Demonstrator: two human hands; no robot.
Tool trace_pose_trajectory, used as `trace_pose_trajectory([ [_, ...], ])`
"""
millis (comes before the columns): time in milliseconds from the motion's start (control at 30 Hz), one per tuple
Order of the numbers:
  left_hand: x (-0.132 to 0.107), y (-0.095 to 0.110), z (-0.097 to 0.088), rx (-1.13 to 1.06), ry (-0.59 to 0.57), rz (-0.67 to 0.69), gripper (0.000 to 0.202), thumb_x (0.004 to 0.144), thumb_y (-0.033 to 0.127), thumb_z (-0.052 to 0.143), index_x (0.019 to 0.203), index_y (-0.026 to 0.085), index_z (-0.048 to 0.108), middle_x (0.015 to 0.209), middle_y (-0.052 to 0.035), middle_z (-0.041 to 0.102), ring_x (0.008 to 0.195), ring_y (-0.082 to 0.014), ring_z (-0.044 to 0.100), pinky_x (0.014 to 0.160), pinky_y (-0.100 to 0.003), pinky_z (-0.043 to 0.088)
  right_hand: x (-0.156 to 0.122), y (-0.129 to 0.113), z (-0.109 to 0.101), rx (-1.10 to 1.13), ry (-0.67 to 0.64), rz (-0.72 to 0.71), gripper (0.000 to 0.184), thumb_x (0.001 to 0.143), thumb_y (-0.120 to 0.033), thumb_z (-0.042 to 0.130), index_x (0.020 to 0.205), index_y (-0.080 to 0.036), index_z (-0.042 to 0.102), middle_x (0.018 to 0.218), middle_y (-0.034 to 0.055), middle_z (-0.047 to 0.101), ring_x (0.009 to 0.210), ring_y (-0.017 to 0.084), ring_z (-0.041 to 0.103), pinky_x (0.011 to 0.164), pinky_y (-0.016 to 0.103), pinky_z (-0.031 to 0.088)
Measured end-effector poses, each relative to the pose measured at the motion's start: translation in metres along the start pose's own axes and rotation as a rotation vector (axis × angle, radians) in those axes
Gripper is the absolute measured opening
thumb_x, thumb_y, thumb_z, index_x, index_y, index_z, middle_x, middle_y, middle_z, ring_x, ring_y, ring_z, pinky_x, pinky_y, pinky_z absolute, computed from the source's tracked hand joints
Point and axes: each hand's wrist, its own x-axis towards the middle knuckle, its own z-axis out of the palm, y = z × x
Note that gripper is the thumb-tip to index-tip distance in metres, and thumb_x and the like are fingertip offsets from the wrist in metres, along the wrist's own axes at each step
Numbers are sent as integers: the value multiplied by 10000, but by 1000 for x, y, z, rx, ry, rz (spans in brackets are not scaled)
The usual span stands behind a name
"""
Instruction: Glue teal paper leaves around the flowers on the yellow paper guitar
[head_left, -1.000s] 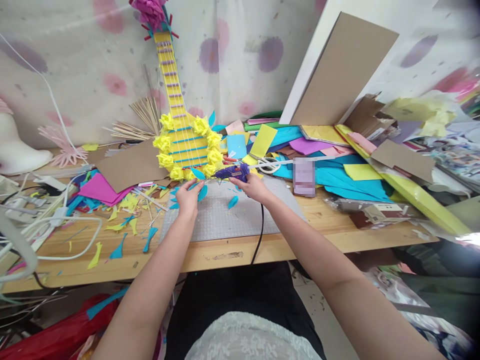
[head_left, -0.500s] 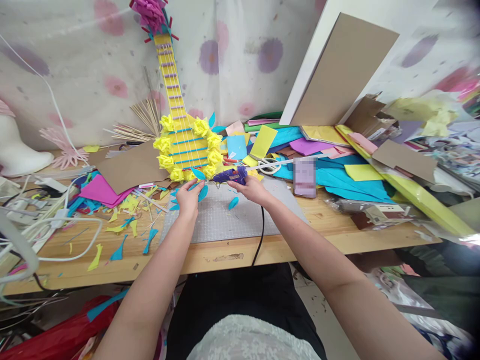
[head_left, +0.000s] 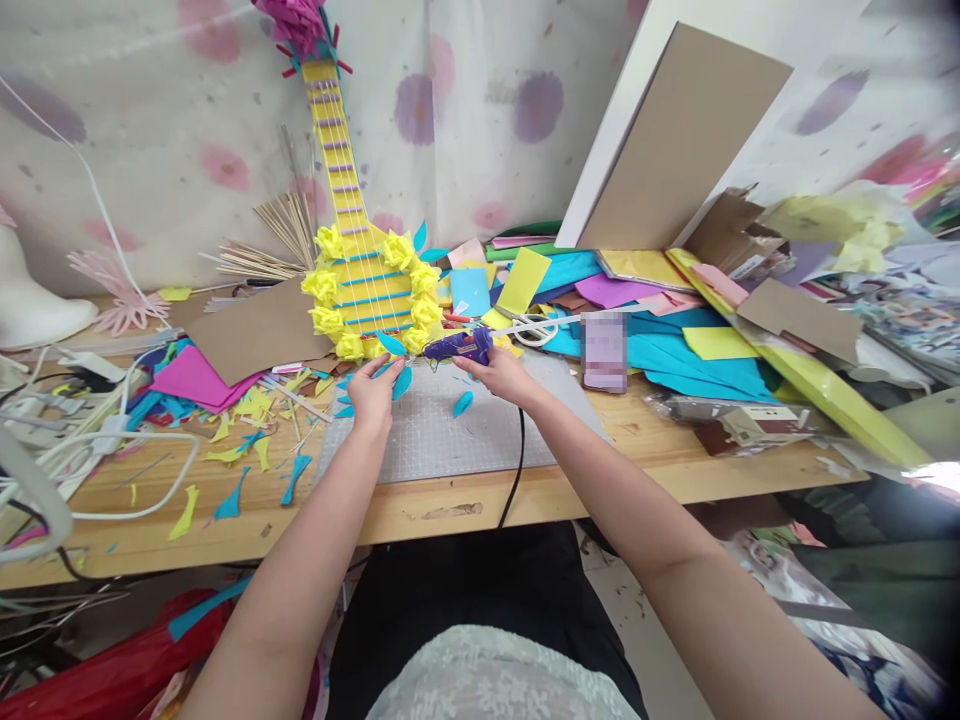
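My right hand [head_left: 501, 372] is wrapped round a purple glue gun [head_left: 459, 346], its nozzle pointing left and a long white glue stick [head_left: 555, 322] out of its back. Between the fingertips of my left hand [head_left: 373, 392] is a blue paper leaf [head_left: 391, 344], close to the nozzle; whether they touch I cannot tell. More blue leaves lie around that hand, and a loose leaf [head_left: 463, 403] rests on the grey cutting mat [head_left: 427, 440]. Just behind stands a yellow paper guitar [head_left: 375, 285] edged with yellow paper flowers, leaning at the wall.
Paper scraps [head_left: 247, 410] and white cables [head_left: 112, 440] cover the left side. Bamboo sticks [head_left: 289, 225], scissors [head_left: 534, 328], coloured paper sheets [head_left: 675, 360] and a leaning brown board [head_left: 690, 140] lie or stand behind. The gun's black cord [head_left: 519, 470] drops over the table's front edge.
The view has shifted slightly, so everything sits a little further left. Both hands keep their hold on the leaf and the glue gun, with hardly any movement between them.
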Motion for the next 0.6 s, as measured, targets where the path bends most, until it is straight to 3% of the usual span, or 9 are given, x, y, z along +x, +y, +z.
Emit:
trace_pose_trajectory([
  [167,0,1,-1,-14,6,10,434,530,153,805,950,106,705,759,-59,697,680,-128,640,684,-247,501,0,-1,0,-12,14,10,345,801,-500,576,942,-194,656,835,73,684,849,216,634,755,319,469],
  [300,-1,3,-3,-19,0,17,429,522,148,801,936,97,701,746,-53,694,638,-108,623,656,-232,493,1,2,-4,-46,29,74,327,801,-501,574,854,-185,638,710,52,650,751,201,624,695,312,475],
  [433,-2,4,-3,-20,3,14,430,517,155,802,931,95,705,738,-52,689,615,-98,608,629,-222,481,2,5,-6,-30,32,51,328,800,-506,569,805,-183,626,663,40,633,699,186,610,667,305,474],
  [600,0,1,-1,12,19,9,487,492,192,828,956,105,710,760,-60,690,635,-113,613,632,-234,473,-1,1,-4,-11,18,16,341,797,-513,575,872,-188,643,785,58,671,771,191,618,699,306,469],
])
